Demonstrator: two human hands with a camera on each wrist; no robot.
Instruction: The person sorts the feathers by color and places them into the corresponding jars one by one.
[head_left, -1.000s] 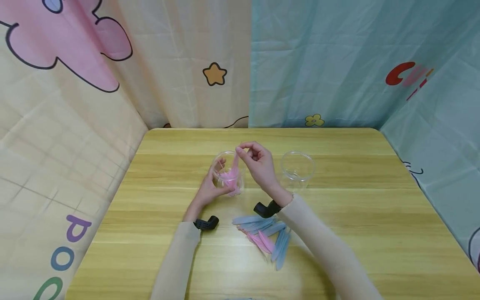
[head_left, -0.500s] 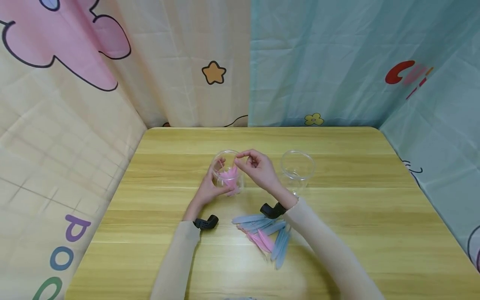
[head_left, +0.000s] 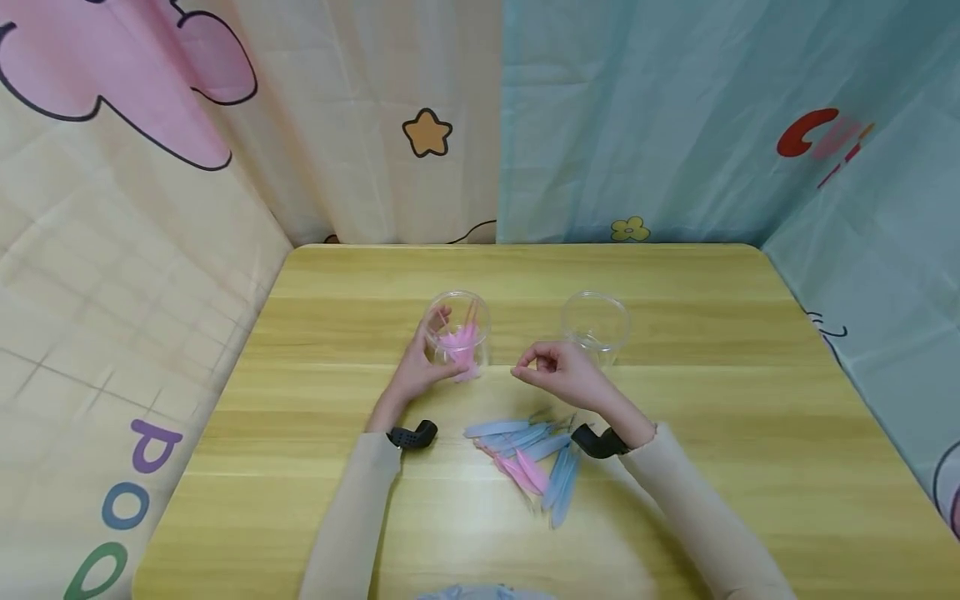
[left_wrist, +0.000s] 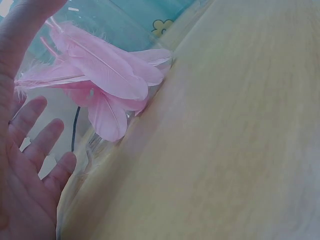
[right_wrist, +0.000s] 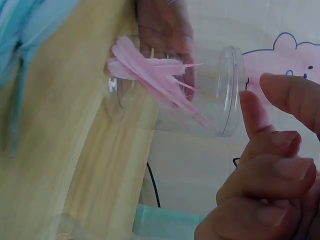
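Observation:
My left hand (head_left: 414,368) is curled round a clear plastic jar (head_left: 489,321) that stands upright on the table. Inside it are several pink feathers (right_wrist: 155,75), some with their quills pointing up towards the mouth. In the head view my right hand (head_left: 573,377) is in the air right of that jar, apart from it. Its fingers are loosely bent and hold nothing; the right wrist view has a gap between thumb and index fingertip. A heap of blue feathers (head_left: 510,437) and a few pink feathers (head_left: 523,473) lies on the table below the right hand.
A second clear jar (head_left: 627,321) stands behind the right hand, which partly covers it. The wooden table (head_left: 750,375) is bordered by printed curtains at the back and sides. Something pale blue (head_left: 483,593) shows at the bottom edge of the head view.
My right hand has let go of a pink feather, which now stands in the jar, and has drawn back to the right and nearer. The left hand keeps its place.

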